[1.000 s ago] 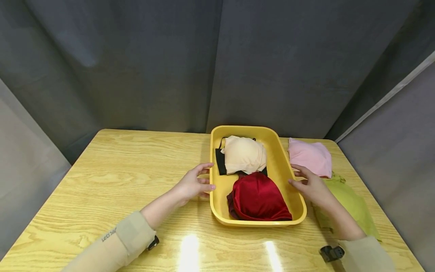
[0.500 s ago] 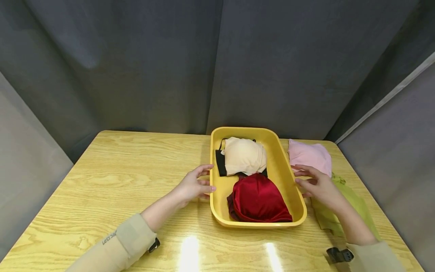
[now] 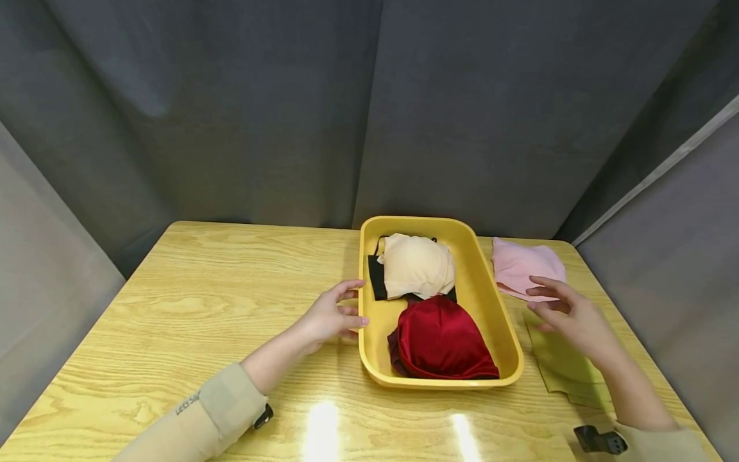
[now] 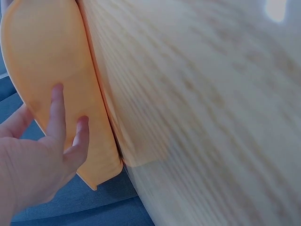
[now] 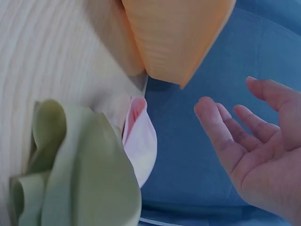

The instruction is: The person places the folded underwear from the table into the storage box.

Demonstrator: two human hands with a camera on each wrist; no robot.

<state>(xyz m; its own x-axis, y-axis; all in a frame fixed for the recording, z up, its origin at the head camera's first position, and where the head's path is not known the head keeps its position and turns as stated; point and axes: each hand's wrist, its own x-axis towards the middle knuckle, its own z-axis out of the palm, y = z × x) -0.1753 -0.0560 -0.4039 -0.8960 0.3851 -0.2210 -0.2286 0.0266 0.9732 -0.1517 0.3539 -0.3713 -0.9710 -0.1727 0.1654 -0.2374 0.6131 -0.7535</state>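
Observation:
A yellow plastic bin (image 3: 383, 378) stands on the table. In it lie a beige padded bra (image 3: 418, 266), black cloth partly hidden beneath it, and a shiny red bra (image 3: 444, 340). My left hand (image 3: 329, 317) is at the bin's left side; in the left wrist view its fingers lie fairly straight along the outer wall (image 4: 56, 52). My right hand (image 3: 580, 321) hovers right of the bin, fingers loosely bent and holding nothing. Beneath and beside it are a pink garment (image 3: 525, 266) and an olive-green one (image 3: 568, 366), partly covered by the hand and forearm.
The wooden table (image 3: 231, 289) extends to the left of the bin, with light glare at its front. Dark grey curtains (image 3: 260, 115) hang behind it, and a grey panel (image 3: 681, 237) flanks the right edge.
My right hand has left the bin's right rim and moved right, over the pink and green garments. The left hand and the bin have stayed nearly in place.

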